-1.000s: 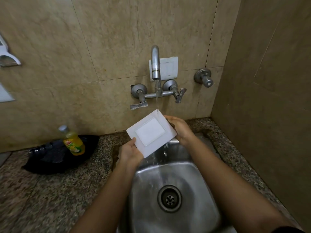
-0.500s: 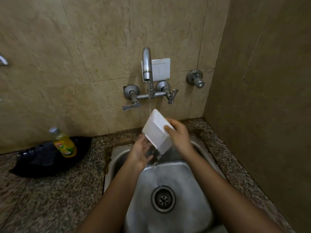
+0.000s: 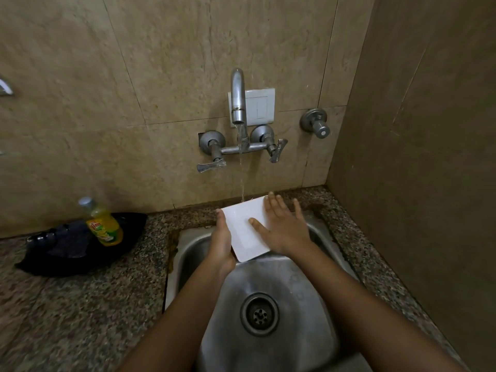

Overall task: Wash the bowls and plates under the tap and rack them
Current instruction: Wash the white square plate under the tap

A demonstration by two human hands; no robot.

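Over the sink point(image 3: 295, 291), left hand point(image 3: 220, 245) grips plate point(image 3: 245, 224) under flat right hand point(image 3: 284, 226).

yellow bottle point(image 3: 103, 224), perhaps a black tray point(image 3: 53, 261)

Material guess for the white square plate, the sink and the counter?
Plate: glazed ceramic or melamine, can't tell which. It is plain white, smooth and slightly glossy, with a thin rigid edge.
Sink: stainless steel with a dulled brushed finish, showing a grey metallic sheen and soft reflections.
Counter: probably polished granite or similar stone, going by the speckled brown, black and pinkish grain.
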